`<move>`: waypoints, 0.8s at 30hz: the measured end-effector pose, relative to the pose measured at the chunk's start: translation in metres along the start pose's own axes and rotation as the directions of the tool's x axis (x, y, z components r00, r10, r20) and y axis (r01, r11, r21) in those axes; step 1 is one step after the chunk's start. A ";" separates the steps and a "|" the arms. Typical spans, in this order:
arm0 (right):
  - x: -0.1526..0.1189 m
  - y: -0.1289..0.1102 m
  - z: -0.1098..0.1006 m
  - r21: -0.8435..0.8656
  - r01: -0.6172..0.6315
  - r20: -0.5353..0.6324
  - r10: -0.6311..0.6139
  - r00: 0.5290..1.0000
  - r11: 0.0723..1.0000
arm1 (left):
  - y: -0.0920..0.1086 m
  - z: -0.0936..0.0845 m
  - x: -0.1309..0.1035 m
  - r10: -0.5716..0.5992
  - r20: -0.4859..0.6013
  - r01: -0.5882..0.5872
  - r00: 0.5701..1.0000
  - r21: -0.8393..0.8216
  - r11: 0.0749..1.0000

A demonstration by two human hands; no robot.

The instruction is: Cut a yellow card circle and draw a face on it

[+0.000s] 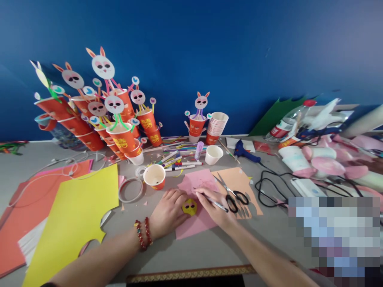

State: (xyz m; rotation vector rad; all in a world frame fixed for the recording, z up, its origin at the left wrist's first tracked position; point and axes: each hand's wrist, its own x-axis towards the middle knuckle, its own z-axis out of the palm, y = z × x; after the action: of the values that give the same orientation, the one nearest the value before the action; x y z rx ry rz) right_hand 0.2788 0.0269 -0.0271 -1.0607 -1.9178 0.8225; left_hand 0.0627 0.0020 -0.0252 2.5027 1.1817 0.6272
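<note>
My left hand (170,211) lies on the pink paper (191,229), its thumb and fingers closed about the left edge of a small yellow paper face (189,207). The face is round, with two dark eyes. In my right hand (217,209) is a slim white marker (220,205), slanted with its writing end towards the pink paper, just above the face; whether the tip touches is too small to tell. Black-handled scissors (231,195) lie beside the right hand on peach paper (239,177). An open paper cup (154,178) and a tape roll (131,190) stand left of the pink paper.
Red cups with paper rabbits (121,137) crowd the back left. Cut yellow paper (80,211) covers the left. Several markers (179,163) lie behind my hands. A blue glue gun (245,151), its black cable (266,191) and a plastic bottle (289,121) are at right.
</note>
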 end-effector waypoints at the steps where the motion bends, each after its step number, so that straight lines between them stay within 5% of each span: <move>1: -0.001 0.002 0.001 -0.015 0.001 0.013 -0.001 1.000 1.000 | 0.000 0.000 0.000 0.001 -0.001 -0.001 1.000 0.001 1.000; 13: -0.003 0.002 0.003 -0.048 0.043 0.020 -0.042 0.999 0.998 | 0.005 0.004 -0.001 0.022 -0.056 -0.024 0.998 -0.041 0.999; 24: 0.003 0.010 0.004 0.013 0.050 -0.042 -0.050 0.998 0.999 | -0.006 0.004 -0.001 -0.095 -0.076 0.074 0.993 -0.234 0.969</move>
State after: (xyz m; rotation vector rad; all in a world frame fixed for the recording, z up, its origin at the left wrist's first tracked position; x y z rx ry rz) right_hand 0.2782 0.0330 -0.0363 -1.0097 -1.8935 0.7795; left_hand 0.0606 0.0048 -0.0312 2.2401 1.1654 0.8086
